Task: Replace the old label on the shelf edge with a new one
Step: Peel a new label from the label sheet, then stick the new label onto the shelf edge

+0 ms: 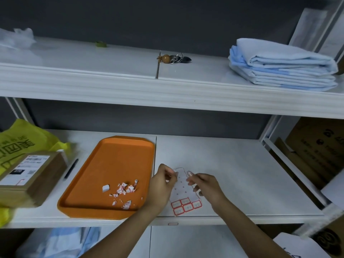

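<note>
- Both hands work over a white backing sheet of red-bordered stickers [183, 190] lying on the lower white shelf [242, 174], near its front edge and just beside the flat orange plastic tray [111, 164].
- The left hand [162, 185] has its fingertips pinched together at the sheet's far end; whether a sticker is between them is too small to tell.
- The right hand [206, 185] rests on the sheet's other side, thumb and forefinger close together near the top, seemingly steadying it.
- Torn red-and-white paper scraps [124, 190] lie in the tray's near part, so the old label looks already scraped off.
- The step in hand appears to be peeling a fresh sticker; only a few remain, at the sheet's near end.
- A small red-outlined label [173, 224] sits on the shelf's front edge, below the sheet.
- Next comes lifting one sticker clean without curling, then pressing it flat and level on that front edge.
</note>
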Demonstrator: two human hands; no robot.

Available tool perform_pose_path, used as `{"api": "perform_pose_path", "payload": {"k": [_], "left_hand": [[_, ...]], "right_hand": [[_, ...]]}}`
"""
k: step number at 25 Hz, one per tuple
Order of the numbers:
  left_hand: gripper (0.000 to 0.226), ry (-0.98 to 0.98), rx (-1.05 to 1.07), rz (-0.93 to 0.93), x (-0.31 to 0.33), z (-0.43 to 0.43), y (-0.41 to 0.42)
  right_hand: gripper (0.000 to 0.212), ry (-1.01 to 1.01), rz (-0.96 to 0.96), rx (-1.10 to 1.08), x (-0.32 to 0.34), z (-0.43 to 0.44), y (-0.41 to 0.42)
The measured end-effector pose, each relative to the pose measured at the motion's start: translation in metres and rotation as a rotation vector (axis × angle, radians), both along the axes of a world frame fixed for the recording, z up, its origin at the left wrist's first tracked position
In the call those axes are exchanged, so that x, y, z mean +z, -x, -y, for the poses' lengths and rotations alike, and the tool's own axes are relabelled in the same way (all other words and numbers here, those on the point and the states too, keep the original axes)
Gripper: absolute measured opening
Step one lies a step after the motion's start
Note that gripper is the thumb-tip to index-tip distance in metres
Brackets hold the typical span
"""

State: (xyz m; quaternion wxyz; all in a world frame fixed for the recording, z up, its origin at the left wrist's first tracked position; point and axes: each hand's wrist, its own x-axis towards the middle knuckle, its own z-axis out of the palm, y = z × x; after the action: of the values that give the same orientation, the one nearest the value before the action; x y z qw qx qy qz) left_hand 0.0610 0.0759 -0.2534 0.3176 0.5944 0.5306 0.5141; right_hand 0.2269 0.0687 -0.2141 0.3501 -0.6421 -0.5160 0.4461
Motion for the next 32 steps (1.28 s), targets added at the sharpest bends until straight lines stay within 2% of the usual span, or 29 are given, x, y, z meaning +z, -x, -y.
{"api": "perform_pose_path", "payload": {"k": [5, 9, 14, 19, 25, 29, 32], "left_hand": [[0.014, -0.184, -0.023, -0.099, 0.027, 0.015, 0.004], [0.016, -0.323, -0.092, -0.14, 0.054, 0.027, 0.015], [0.02, -0.471, -0.104, -0.167, 0.098, 0.041, 0.033], [0.026, -0.52, 0.022, 0.025, 0.153, 0.057, 0.056], [0.023, -0.582, 0.053, 0.168, 0.204, 0.077, 0.074], [0.025, -0.552, 0.182, 0.137, 0.226, 0.082, 0.08], [0.02, -0.541, 0.388, -0.044, 0.234, 0.078, 0.079]], "right_hand": [[0.029, -0.037, -0.112, -0.027, 0.031, 0.009, 0.018], [0.013, -0.136, -0.068, 0.024, 0.055, 0.019, 0.022], [0.008, -0.306, -0.067, 0.08, 0.093, 0.031, 0.034], [0.004, -0.594, -0.113, 0.11, 0.143, 0.044, 0.052], [0.009, -0.791, -0.283, 0.118, 0.178, 0.061, 0.078], [0.011, -0.842, -0.303, 0.007, 0.191, 0.061, 0.097], [0.013, -0.887, -0.236, -0.046, 0.201, 0.057, 0.109]]}}
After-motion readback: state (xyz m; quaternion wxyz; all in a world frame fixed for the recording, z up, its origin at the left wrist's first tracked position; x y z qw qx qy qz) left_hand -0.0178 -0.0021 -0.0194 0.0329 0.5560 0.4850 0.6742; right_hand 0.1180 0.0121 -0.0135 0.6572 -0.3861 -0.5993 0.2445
